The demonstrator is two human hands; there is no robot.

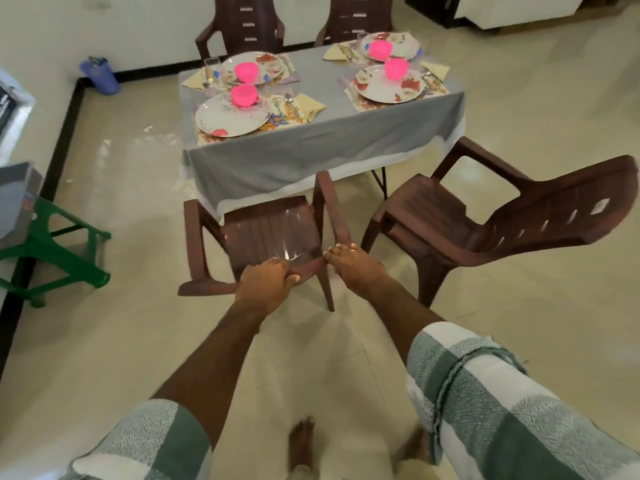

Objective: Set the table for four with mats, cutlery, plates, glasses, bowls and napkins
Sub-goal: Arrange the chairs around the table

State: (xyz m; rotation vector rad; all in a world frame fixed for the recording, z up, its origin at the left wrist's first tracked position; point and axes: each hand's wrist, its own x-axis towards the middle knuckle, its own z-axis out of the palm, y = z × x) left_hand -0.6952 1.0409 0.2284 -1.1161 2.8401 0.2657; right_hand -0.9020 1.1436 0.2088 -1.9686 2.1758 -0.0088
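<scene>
Brown chair (266,233) gripped at its top edge by both hands, left (265,282) and right (353,268), before the set desk (311,147); second chair (485,216) just beside; green stool (52,251) left.

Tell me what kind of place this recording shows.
Likely a home dining area: a clothed table set with plates and pink bowls, brown plastic chairs around it, tiled floor.

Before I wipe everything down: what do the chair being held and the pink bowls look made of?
Chair: moulded brown plastic, likely; glossy glare streaks on its slatted seat. Pink bowls: probably translucent plastic; they glow bright, too blurred to be sure.
</scene>
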